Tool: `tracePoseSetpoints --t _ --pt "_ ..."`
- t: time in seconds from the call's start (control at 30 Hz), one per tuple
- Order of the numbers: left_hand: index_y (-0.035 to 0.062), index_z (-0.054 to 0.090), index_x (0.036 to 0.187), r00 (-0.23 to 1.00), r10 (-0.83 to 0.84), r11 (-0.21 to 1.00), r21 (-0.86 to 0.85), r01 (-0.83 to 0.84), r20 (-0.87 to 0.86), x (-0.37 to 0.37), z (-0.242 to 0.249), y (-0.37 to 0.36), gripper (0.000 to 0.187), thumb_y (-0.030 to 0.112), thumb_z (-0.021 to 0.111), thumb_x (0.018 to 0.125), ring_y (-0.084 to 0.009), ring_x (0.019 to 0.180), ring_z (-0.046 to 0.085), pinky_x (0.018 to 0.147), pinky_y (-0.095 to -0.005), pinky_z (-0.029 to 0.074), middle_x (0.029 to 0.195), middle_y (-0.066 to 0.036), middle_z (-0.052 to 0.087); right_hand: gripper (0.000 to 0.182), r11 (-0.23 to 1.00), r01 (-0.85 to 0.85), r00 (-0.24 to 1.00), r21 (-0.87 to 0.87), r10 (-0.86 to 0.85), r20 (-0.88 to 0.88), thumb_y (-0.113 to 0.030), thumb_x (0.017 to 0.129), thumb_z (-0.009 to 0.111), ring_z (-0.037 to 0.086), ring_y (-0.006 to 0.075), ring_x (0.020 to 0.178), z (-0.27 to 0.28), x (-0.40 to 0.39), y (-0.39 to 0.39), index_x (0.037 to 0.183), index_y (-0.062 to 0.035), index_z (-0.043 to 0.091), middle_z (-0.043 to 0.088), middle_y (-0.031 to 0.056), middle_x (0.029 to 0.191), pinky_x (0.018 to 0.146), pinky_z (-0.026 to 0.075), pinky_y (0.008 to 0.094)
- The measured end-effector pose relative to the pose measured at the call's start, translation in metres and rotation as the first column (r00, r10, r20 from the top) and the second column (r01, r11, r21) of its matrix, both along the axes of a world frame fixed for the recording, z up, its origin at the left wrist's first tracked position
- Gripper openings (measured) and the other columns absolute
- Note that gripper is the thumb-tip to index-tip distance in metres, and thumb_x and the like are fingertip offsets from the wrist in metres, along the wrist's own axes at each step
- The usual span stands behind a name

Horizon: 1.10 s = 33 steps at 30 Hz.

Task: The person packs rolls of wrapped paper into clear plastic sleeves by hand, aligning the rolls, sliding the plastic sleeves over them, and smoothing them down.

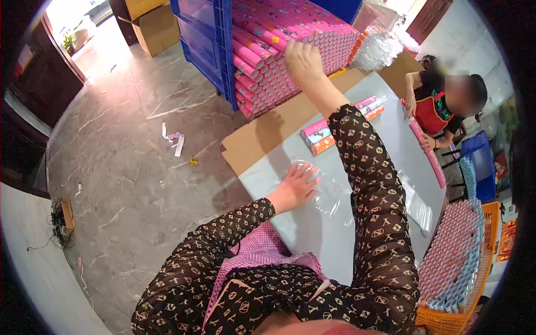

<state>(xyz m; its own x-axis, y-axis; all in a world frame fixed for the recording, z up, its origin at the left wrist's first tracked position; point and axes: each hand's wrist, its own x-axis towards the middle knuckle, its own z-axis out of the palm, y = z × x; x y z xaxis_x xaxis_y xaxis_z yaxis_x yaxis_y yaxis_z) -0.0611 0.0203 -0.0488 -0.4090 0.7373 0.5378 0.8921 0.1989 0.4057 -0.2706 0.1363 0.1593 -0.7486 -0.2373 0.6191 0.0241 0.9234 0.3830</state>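
My left hand (296, 186) lies on the table with its fingers spread, resting on a clear plastic bag or film (329, 201). My right arm is stretched forward across the table. Out at the big stack of pink paper rolls (318, 53), my right hand (304, 60) has its fingers bent down at the front of the stack. What those fingers grip, if anything, is hidden. Beneath my right forearm lie several wrapped rolls (318, 137), pink, blue and orange, side by side on the grey tabletop (268, 162).
Blue crate walls (207, 50) flank the stack. Cardboard (245, 139) lies along the table's far left edge. Across the table a person (446, 106) holds a long pink roll (427, 151). An orange basket (491, 234) of rolls stands at right. Scraps (177, 142) lie on the floor.
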Motion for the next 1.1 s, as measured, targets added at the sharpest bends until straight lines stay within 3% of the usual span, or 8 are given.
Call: tracePoseSetpoints --t 0.37,0.43,0.57,0.7,0.77,1.03,1.07,1.1 --pt "0.0094 0.063 0.119 1.000 0.009 1.000 0.020 -0.009 -0.017 0.000 -0.004 0.001 0.037 0.027 0.064 0.087 -0.0350 0.131 0.039 0.109 -0.0552 0.031 0.138 -0.013 0.048 0.032 0.909 0.044 0.952 -0.414 0.088 0.294 -0.029 0.091 0.056 0.066 0.0401 0.072 0.009 0.101 0.040 0.098 0.0027 0.056 0.064 0.0208 0.075 0.058 0.051 0.0477" --pt "0.0095 0.063 0.118 0.999 0.009 1.000 0.017 -0.009 -0.033 -0.001 -0.004 0.001 0.036 0.026 0.064 0.086 -0.0361 0.129 0.041 0.107 -0.0552 0.032 0.136 -0.014 0.050 0.032 0.844 0.053 0.922 -0.534 0.164 0.351 -0.030 0.094 0.055 0.065 0.0305 0.062 0.010 0.141 0.057 0.097 0.0024 0.057 0.063 0.0153 0.070 0.053 0.048 0.0409" --pt "0.0080 0.062 0.118 0.991 0.043 0.999 -0.005 -0.044 -0.126 -0.003 -0.001 0.002 0.036 0.024 0.063 0.087 -0.0373 0.128 0.043 0.106 -0.0568 0.032 0.135 -0.015 0.051 0.038 0.344 0.445 0.772 -0.827 0.321 0.549 -0.033 0.097 0.051 0.049 0.0065 0.053 0.024 0.242 0.064 0.104 0.0026 0.061 0.053 0.0000 0.069 0.047 0.039 0.0242" --pt "0.0064 0.061 0.119 0.996 0.055 0.998 0.047 -0.052 -0.076 -0.002 0.002 -0.002 0.034 0.020 0.060 0.088 -0.0366 0.129 0.041 0.106 -0.0571 0.029 0.134 -0.014 0.052 0.038 0.028 0.444 0.805 -0.896 0.426 0.412 -0.030 0.094 0.053 0.047 0.0078 0.050 -0.006 0.338 0.079 0.107 0.0046 0.059 0.053 0.0020 0.069 0.044 0.037 0.0233" --pt "0.0057 0.060 0.120 0.996 0.060 0.996 0.076 -0.056 -0.060 -0.003 0.002 -0.003 0.034 0.019 0.060 0.089 -0.0361 0.129 0.041 0.106 -0.0558 0.029 0.134 -0.014 0.052 0.039 -0.360 0.450 0.836 -0.817 0.491 0.244 -0.029 0.091 0.056 0.043 0.0086 0.047 -0.026 0.385 0.079 0.107 0.0064 0.058 0.051 0.0036 0.068 0.041 0.034 0.0229" --pt "0.0041 0.063 0.113 0.989 0.146 0.972 0.189 -0.141 -0.013 -0.005 0.060 0.007 0.027 0.019 0.060 0.090 -0.0309 0.118 0.052 0.099 -0.0464 0.040 0.127 -0.012 0.058 0.051 -0.769 0.374 0.907 -0.519 0.421 0.029 -0.033 0.087 0.062 0.043 0.0107 0.043 -0.112 0.552 0.060 0.114 0.0102 0.056 0.053 0.0069 0.069 0.039 0.034 0.0236" --pt "0.0042 0.062 0.115 0.897 -0.042 0.958 0.273 -0.089 0.440 -0.005 0.068 0.011 0.028 0.022 0.059 0.093 -0.0292 0.113 0.056 0.096 -0.0444 0.043 0.127 -0.011 0.058 0.053 -0.788 0.373 0.903 -0.490 0.429 -0.003 -0.035 0.086 0.063 0.043 0.0109 0.042 -0.122 0.569 0.058 0.114 0.0101 0.056 0.053 0.0067 0.067 0.038 0.033 0.0243" --pt "0.0043 0.062 0.117 0.587 -0.242 0.929 0.360 -0.091 0.773 -0.005 0.075 0.014 0.030 0.025 0.058 0.096 -0.0274 0.108 0.060 0.092 -0.0424 0.046 0.128 -0.010 0.059 0.055 -0.806 0.370 0.900 -0.461 0.435 -0.038 -0.037 0.086 0.064 0.042 0.0110 0.040 -0.131 0.584 0.055 0.113 0.0099 0.056 0.052 0.0064 0.066 0.037 0.033 0.0250"
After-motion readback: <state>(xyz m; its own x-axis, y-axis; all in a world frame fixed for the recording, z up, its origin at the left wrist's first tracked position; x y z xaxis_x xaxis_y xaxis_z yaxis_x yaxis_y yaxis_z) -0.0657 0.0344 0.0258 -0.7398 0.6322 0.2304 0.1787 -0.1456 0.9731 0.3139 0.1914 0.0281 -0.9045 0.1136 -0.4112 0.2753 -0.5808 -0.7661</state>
